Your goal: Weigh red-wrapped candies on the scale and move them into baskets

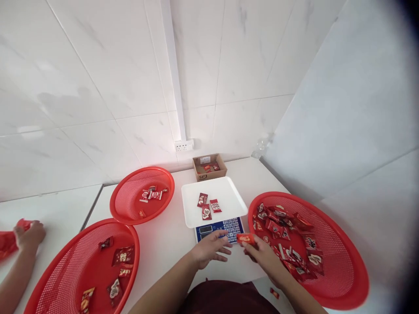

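My right hand (262, 255) pinches a small red wrapped packet (245, 238) between thumb and fingers. Just left of it, my left hand (211, 250) is open, fingers spread, with nothing in it. Both hands are at the near side of a blue kitchen scale (214, 227) with a keypad, partly covered by my left hand. The scale's white tray (231, 189) bears three small packets: a dark red one (202, 199), another dark red one (206, 212) and a red-and-white one (215, 205). To the right, a red basket (358, 272) holds many similar packets.
Two more red baskets, a far one (119, 194) and a near one (49, 272), stand left with several packets inside. A small cardboard box (212, 174) sits behind the tray. A loose packet (274, 293) lies near my right forearm. Another person's hand (31, 235) holds red material at far left.
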Motion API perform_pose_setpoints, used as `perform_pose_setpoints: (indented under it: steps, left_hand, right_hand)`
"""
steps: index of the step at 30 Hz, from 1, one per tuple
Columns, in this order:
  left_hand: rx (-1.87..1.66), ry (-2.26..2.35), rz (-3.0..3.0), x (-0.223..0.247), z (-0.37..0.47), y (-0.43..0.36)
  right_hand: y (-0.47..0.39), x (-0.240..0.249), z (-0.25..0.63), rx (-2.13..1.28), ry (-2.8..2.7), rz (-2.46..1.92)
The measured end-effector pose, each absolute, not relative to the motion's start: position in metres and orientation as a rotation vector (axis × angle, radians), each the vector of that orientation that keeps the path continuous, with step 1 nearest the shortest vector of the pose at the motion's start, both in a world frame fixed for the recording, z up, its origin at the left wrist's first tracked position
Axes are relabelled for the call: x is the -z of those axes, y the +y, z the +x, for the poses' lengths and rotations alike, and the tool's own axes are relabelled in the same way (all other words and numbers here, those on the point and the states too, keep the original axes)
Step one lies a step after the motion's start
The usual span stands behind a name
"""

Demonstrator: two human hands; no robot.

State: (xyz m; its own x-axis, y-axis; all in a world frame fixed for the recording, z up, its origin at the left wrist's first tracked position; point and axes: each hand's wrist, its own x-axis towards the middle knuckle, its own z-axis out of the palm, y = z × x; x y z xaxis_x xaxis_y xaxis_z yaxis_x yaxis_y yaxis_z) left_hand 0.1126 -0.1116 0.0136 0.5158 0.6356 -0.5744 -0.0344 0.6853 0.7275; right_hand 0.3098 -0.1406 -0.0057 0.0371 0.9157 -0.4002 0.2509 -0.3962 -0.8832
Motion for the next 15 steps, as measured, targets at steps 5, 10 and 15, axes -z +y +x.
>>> perform_pose_setpoints:
  steps: [5,10,15]
  left_hand:
    - [-0.421,0.889,0.74,-0.013,0.125,-0.131]
    - [-0.473,0.905,0.673,-0.006,0.126,-0.132]
    - [-0.532,0.926,0.377,0.002,0.126,-0.127]
  right_hand:
    - [-0.148,-0.014,0.28,-1.485,-1.543,-1.515]
    - [-0.15,-0.02,0.273,-1.43,-1.653,-1.503]
    - [-0.146,-0.021,0.277,-1.245,-1.516,-1.569]
